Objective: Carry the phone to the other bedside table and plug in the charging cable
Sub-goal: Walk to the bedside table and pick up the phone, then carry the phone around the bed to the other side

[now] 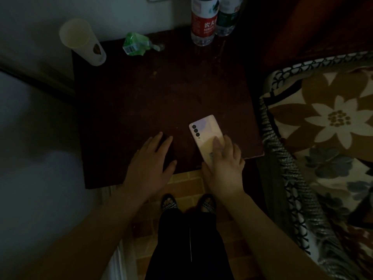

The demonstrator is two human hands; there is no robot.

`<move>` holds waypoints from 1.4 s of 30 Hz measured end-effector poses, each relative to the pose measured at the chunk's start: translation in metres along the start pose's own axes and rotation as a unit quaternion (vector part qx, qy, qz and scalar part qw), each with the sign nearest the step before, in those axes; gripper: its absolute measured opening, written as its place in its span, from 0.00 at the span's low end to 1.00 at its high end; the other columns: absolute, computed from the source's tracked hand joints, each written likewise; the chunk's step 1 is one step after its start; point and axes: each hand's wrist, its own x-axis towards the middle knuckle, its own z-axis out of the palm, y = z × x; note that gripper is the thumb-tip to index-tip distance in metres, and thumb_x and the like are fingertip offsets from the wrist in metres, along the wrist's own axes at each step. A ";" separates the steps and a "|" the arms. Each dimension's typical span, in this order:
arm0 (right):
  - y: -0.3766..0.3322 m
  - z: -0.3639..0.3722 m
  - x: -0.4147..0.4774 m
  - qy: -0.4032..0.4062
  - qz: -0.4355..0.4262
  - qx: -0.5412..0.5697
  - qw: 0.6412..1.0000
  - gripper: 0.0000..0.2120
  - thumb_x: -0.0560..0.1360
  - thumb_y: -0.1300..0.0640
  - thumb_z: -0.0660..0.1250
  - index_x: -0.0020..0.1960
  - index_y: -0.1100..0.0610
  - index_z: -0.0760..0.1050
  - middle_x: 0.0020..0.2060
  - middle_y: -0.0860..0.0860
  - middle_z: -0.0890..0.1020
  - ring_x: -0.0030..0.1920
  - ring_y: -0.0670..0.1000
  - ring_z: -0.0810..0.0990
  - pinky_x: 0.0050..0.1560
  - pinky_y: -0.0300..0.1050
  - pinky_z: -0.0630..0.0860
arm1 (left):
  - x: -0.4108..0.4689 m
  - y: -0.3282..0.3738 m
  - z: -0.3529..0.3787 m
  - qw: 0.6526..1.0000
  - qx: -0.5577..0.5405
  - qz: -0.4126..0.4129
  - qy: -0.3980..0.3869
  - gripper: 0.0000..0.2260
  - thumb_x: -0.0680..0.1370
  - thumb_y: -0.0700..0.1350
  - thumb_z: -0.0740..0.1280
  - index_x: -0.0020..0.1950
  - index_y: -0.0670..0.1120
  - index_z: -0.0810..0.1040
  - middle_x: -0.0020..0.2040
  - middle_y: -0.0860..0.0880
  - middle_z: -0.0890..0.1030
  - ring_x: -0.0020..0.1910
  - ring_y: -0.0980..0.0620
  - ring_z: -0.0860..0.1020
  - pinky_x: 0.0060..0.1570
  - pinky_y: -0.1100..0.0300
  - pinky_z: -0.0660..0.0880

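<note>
A pale pink phone (204, 130) lies face down near the front right of the dark wooden bedside table (141, 102), its camera cluster pointing away from me. My right hand (222, 166) covers the phone's near half, fingers on its back and thumb at its near left edge. My left hand (149, 166) rests flat at the table's front edge with fingers apart. Its fingertips lie on a dark flat object (169, 150) that is too dim to identify. I see no charging cable.
At the back of the table stand two water bottles (202, 23), with a crumpled green wrapper (135, 44) and a pale cup (80, 40) at the back left corner. A bed with a flowered blanket (327, 126) borders the right side. My feet stand on tiled floor.
</note>
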 end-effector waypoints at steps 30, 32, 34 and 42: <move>-0.057 -0.213 -0.267 0.259 0.118 0.301 0.910 0.28 0.74 0.41 0.53 0.72 0.42 0.52 0.62 0.33 0.53 0.59 0.32 0.49 0.64 0.42 0.57 | -0.159 0.159 -0.175 0.939 -0.069 0.335 0.017 0.27 0.75 0.61 0.57 0.72 0.64 0.51 0.75 0.57 0.54 0.72 0.57 0.53 0.63 0.59 0.57; -0.066 -0.209 -0.296 0.300 0.149 0.299 0.894 0.27 0.75 0.43 0.53 0.72 0.41 0.50 0.64 0.34 0.55 0.59 0.32 0.49 0.63 0.38 0.55 | -0.175 0.170 -0.174 0.923 -0.055 0.381 0.004 0.27 0.74 0.61 0.56 0.71 0.65 0.50 0.75 0.59 0.54 0.71 0.59 0.53 0.62 0.59 0.57; -0.071 -0.203 -0.326 0.327 0.182 0.294 0.880 0.26 0.76 0.43 0.53 0.71 0.41 0.50 0.64 0.34 0.57 0.57 0.30 0.49 0.59 0.32 0.51 | -0.192 0.182 -0.168 0.906 -0.040 0.422 -0.015 0.27 0.75 0.61 0.56 0.72 0.63 0.51 0.75 0.59 0.54 0.72 0.59 0.53 0.62 0.59 0.56; -0.078 -0.165 -0.455 0.427 0.324 0.310 0.785 0.22 0.74 0.42 0.52 0.66 0.37 0.53 0.59 0.36 0.59 0.60 0.43 0.57 0.61 0.47 0.65 | -0.282 0.240 -0.118 0.814 0.021 0.566 -0.130 0.27 0.75 0.59 0.58 0.72 0.60 0.54 0.75 0.57 0.56 0.72 0.57 0.54 0.64 0.59 0.56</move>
